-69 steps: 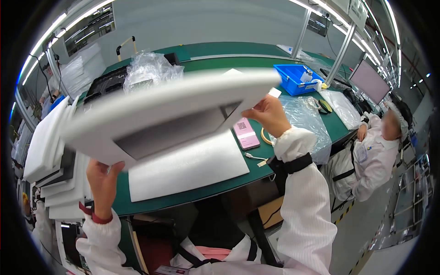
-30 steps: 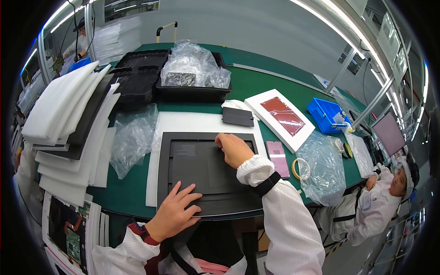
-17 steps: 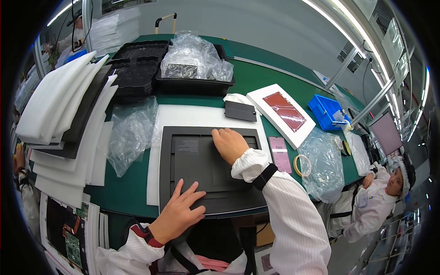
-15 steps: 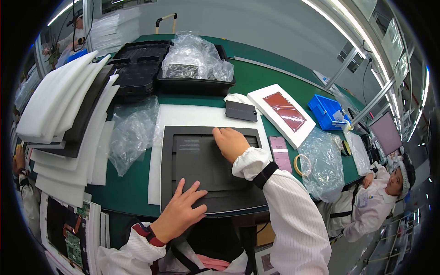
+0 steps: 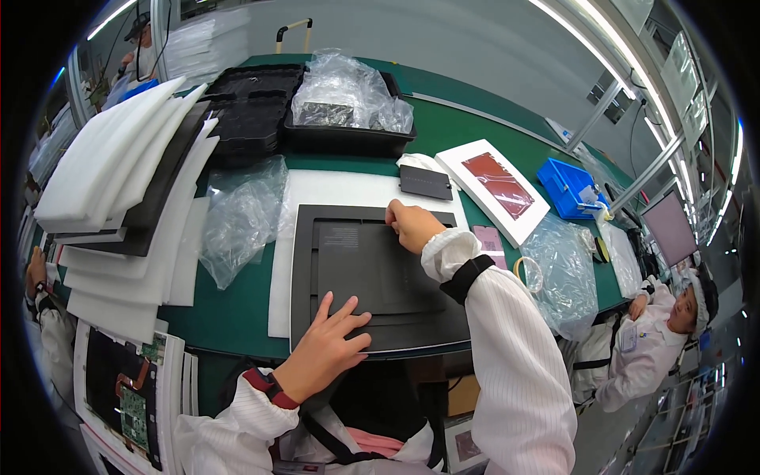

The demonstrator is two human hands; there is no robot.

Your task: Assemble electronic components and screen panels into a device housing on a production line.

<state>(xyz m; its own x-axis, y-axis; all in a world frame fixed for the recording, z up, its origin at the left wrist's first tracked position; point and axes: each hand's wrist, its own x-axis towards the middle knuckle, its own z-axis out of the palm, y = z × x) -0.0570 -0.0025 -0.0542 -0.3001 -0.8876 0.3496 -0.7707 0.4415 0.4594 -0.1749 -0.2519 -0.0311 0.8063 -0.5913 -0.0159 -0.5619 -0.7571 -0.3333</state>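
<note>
Panel work fills the middle of the frame: a dark flat panel (image 5: 372, 277) lies face down on a white foam sheet (image 5: 332, 190) spread over the green bench (image 5: 237, 313). My left hand (image 5: 326, 348), low in the frame, lies flat with fingers spread on the panel's near edge, holding nothing. My right hand (image 5: 412, 224), just above center, is curled with its fingertips pressing the panel's far edge; I cannot tell whether anything is pinched under them. The 2 hands are well apart, 1 at each long edge. A small dark block (image 5: 425, 181) sits just beyond the right hand, and a white tray with a red sheet (image 5: 495, 188) lies to its right. A crumpled clear bag (image 5: 241, 214) rests left of the panel. As I judge it, the near edge overhangs the bench slightly, so uneven pressure from the left palm could tip or slide the panel off the foam.
</note>
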